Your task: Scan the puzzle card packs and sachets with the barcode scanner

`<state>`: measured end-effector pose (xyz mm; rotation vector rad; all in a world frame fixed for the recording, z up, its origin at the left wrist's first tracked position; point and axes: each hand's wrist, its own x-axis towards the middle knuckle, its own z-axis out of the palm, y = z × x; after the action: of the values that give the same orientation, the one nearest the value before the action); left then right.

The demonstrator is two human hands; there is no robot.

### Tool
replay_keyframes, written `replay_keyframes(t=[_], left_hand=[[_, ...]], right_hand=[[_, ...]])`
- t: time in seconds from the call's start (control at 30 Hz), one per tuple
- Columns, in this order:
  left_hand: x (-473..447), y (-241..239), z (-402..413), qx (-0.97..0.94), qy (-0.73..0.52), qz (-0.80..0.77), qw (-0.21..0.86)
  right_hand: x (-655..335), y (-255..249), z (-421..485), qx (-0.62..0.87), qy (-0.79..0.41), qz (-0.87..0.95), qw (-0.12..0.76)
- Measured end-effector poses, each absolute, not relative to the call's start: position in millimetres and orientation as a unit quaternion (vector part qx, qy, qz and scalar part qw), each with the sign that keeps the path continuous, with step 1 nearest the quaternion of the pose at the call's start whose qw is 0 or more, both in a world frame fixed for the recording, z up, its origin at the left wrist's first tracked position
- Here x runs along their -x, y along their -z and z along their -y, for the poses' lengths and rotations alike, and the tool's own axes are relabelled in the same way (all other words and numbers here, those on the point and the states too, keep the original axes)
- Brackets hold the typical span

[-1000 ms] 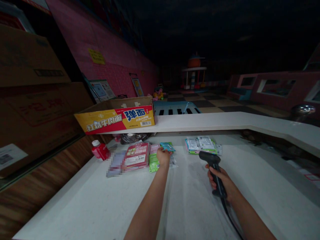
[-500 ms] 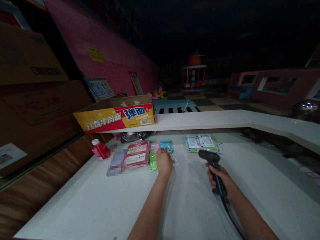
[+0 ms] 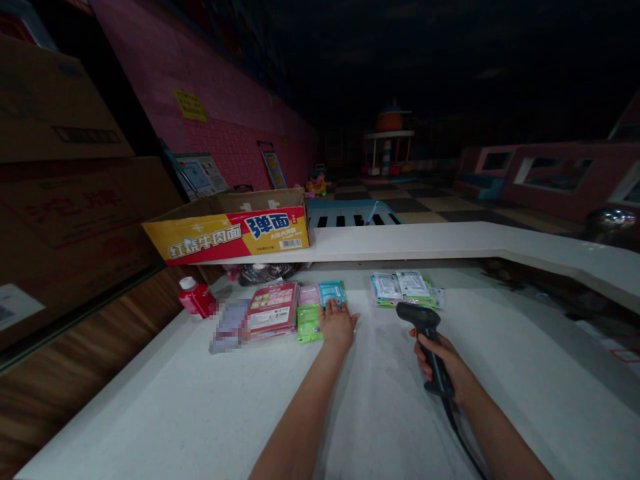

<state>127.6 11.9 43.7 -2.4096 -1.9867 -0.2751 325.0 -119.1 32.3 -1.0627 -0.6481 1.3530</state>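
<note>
so the left hand (image 3: 339,328) is lying over some small colorful packets (image 3: 332,291) mid-frame, fingers spread, gripping nothing, while the right hand (image 3: 445,363) is gripping a black scanner (image 3: 424,319) lower right, fingers wrapped around

The black pistol-shaped plastic scanner (image 3: 427,323) looks mostly matt, its black cord (image 3: 453,424) smooth. Towards the far edge of the smooth, dully shining white desk (image 3: 200,413), the flat green packet (image 3: 309,325) and flat blue packet (image 3: 331,291) are glossy plastic film. Near its far left corner, the red white-capped bottle (image 3: 197,300) looks like shiny plastic. The yellow-and-red open box (image 3: 235,239) is printed cardboard, plain brown and matt inside.
</note>
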Motion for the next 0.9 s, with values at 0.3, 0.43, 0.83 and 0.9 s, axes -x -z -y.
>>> replay_keyframes(t=[0.3, 0.43, 0.83, 0.9], left_hand=[[-132.7, -50.6, -10.9, 0.794, 0.158, 0.586, -0.011], [-154.7, -56.9, -19.2, 0.806, 0.227, 0.541, -0.081], [-217.7, -61.7, -62.1, 0.69, 0.257, 0.641, -0.219], [-220.2, -59.3, -64.9, 0.682, 0.254, 0.651, -0.217]], right_hand=[[-326.0, -33.3, 118.2, 0.467, -0.574, 0.269, 0.617], [-330.4, -32.2, 115.9, 0.473, -0.566, 0.241, 0.63], [-325.6, -43.0, 111.6, 0.484, -0.538, 0.199, 0.661], [-326.2, -42.6, 111.3, 0.481, -0.537, 0.197, 0.664]])
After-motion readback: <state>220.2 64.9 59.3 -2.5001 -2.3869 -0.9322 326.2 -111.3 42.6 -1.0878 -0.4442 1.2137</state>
